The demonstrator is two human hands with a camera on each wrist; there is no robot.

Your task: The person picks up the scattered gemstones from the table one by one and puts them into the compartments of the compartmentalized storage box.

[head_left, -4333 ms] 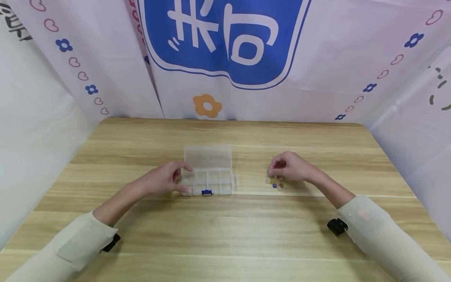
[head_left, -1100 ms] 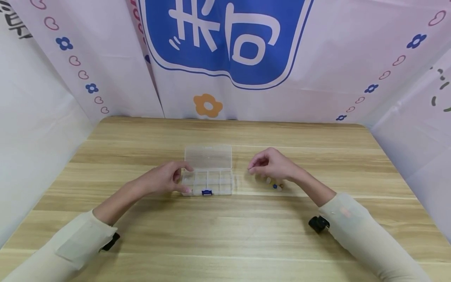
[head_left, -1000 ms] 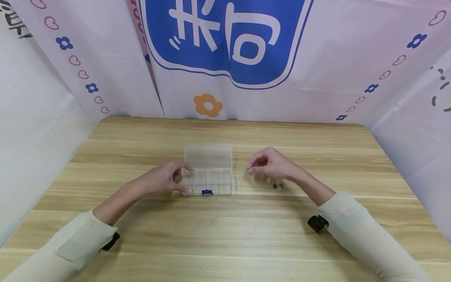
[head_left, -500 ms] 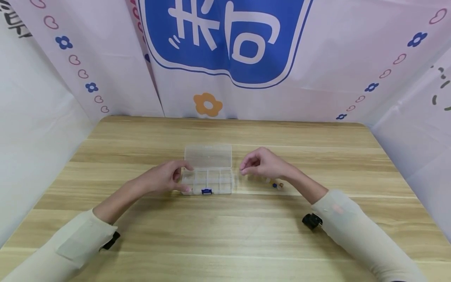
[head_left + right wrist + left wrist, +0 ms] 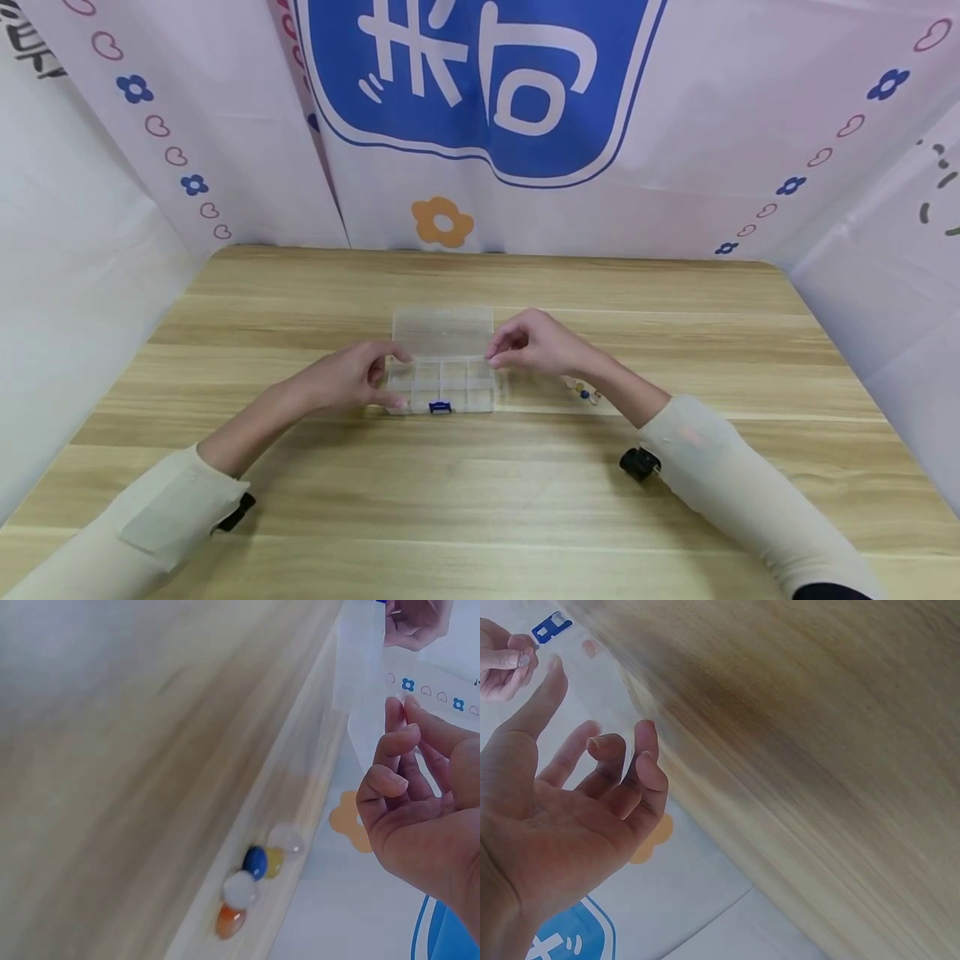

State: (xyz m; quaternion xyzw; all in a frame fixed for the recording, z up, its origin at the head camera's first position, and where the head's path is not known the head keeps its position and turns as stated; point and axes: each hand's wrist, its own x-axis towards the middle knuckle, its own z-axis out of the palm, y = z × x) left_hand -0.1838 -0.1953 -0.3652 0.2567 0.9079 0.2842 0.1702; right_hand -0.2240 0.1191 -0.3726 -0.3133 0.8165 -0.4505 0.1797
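Note:
A clear plastic compartment box [image 5: 453, 387] lies on the table with its lid [image 5: 442, 332] laid back and a blue latch [image 5: 440, 407] at the front. My left hand [image 5: 352, 377] grips its left end, the thumb at the front edge and the index finger near the hinge. At the back right corner of the box, my right hand [image 5: 536, 343] pinches a small stone [image 5: 523, 660] between thumb and index finger. It is mostly hidden by the fingertips. Right of the box lie several glossy stones: a blue stone [image 5: 255, 862], a yellow stone [image 5: 274, 862], an orange stone [image 5: 230, 921] and whitish clear ones.
The wooden table [image 5: 450, 500] reaches back to a white printed curtain [image 5: 660, 167] that hangs behind it and along both sides. A black wrist camera [image 5: 639, 463] sits under the right sleeve, and another black camera [image 5: 236, 512] under the left one.
My right hand has moved left from the loose stones to the right back corner of the box, fingertips pinched throughout. The left hand and the box have stayed in place.

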